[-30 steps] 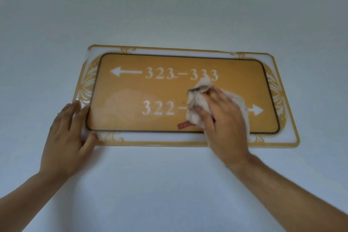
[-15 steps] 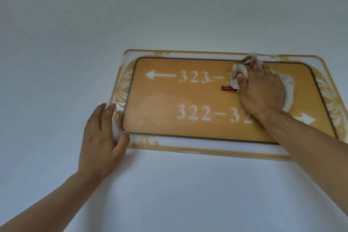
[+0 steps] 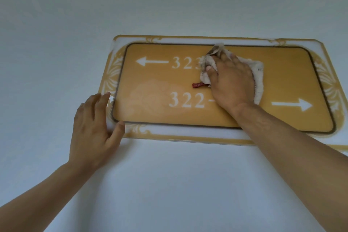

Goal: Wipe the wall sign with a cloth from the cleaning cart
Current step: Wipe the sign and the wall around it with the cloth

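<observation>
Now right hand (image 3: 232,83), cloth (image 3: 259,75) shifted left over sign (image 3: 282,81).

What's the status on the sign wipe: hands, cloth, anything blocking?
Right hand presses cloth on sign, upper middle. Left hand flat, open, at sign's lower-left corner. Nothing blocking.

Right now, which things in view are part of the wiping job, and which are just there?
Part of the job:
wall sign
cloth
right hand, pressing the cloth
left hand, steadying the sign's corner

Just there:
wall
</observation>
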Action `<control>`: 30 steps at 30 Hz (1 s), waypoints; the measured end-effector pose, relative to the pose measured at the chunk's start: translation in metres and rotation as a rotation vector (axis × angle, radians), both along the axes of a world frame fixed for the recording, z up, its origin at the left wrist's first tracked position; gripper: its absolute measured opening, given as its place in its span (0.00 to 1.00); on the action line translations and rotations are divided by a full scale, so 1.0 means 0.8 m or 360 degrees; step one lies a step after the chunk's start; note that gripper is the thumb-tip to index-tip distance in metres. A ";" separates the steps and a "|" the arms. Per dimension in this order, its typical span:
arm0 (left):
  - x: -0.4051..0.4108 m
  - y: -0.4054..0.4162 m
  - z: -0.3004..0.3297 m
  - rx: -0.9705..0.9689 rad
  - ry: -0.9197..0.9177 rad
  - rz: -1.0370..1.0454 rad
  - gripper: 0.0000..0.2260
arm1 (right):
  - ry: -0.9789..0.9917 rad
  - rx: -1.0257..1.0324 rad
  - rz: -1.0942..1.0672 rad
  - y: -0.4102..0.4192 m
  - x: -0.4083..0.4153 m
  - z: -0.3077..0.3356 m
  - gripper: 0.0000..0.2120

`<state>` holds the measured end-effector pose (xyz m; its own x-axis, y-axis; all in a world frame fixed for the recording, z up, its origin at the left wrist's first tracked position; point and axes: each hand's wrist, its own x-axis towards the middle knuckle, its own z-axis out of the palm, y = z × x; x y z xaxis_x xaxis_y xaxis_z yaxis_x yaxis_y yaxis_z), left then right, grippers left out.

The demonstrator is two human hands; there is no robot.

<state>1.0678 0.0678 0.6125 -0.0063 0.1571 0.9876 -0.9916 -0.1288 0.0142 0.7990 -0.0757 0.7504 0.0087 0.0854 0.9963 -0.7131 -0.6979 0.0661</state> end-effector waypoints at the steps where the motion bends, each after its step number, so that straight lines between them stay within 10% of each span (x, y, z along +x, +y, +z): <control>1: 0.000 0.000 -0.001 -0.0002 -0.0008 0.0003 0.33 | 0.0015 0.0002 -0.0004 0.005 0.009 -0.004 0.23; 30: 0.059 0.053 -0.066 0.0136 0.0086 -0.0153 0.32 | 0.0620 -0.0261 0.0251 0.141 0.253 -0.145 0.23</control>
